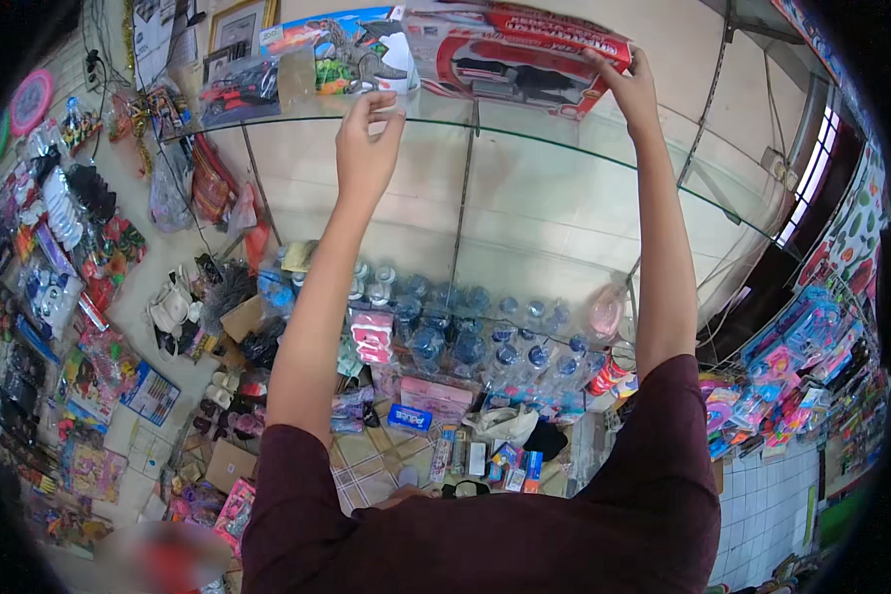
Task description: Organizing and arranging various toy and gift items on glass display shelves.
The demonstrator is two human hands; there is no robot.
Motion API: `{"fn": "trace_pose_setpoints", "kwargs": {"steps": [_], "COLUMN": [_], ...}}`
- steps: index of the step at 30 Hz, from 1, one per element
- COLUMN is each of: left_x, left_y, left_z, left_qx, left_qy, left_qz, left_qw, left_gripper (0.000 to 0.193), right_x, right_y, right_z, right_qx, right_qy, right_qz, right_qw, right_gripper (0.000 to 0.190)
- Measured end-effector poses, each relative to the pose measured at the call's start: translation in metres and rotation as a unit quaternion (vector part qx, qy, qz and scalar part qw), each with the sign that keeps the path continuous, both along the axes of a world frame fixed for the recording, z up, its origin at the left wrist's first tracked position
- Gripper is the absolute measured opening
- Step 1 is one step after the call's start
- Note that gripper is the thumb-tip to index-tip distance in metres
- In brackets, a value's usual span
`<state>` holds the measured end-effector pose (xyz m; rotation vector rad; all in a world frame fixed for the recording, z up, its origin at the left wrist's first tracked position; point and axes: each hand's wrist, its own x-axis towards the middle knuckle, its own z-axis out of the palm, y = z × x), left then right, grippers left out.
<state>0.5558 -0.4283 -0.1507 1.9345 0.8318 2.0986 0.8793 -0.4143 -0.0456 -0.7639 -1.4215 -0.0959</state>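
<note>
My right hand (625, 80) is raised at the upper right, its thumb and fingers on the right end of a red toy box with a clear window (520, 70). That box lies on a glass shelf (445, 126). My left hand (371, 137) is up at the shelf's front edge, fingers apart and curled, just below a dinosaur toy box (360, 52); whether a fingertip touches it, I cannot tell. Left of that box, a bagged red toy vehicle (241, 90) rests on the same shelf.
Below the glass shelf stand several clear plastic bottles (468, 341) and a pink box (436, 397). Small boxes (516, 464) sit on the tiled floor. Bagged goods (52, 275) hang at the left, and colourful toy packs (794, 356) at the right. A metal upright (702, 96) rises by my right arm.
</note>
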Motion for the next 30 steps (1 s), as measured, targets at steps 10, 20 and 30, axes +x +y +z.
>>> {"fn": "trace_pose_setpoints", "kwargs": {"steps": [10,20,30], "left_x": [0.008,0.019,0.015], "left_y": [0.097,0.140,0.143], "left_z": [0.044,0.046,0.048], "left_qx": [-0.038,-0.139,-0.150], "left_qy": [0.210,0.334,0.351], "left_qz": [0.046,0.008,0.113], "left_qw": [0.976,0.932,0.918], "left_gripper": [0.049,0.069,0.075], "right_x": [0.011,0.042,0.031], "right_y": [0.075,0.125,0.128], "right_z": [0.046,0.018,0.011], "right_qx": [-0.137,-0.212,-0.219], "right_qy": [0.054,-0.020,-0.053], "right_qz": [-0.248,0.007,0.068], "right_qw": [0.958,0.977,0.972], "right_gripper": [0.093,0.057,0.061]}}
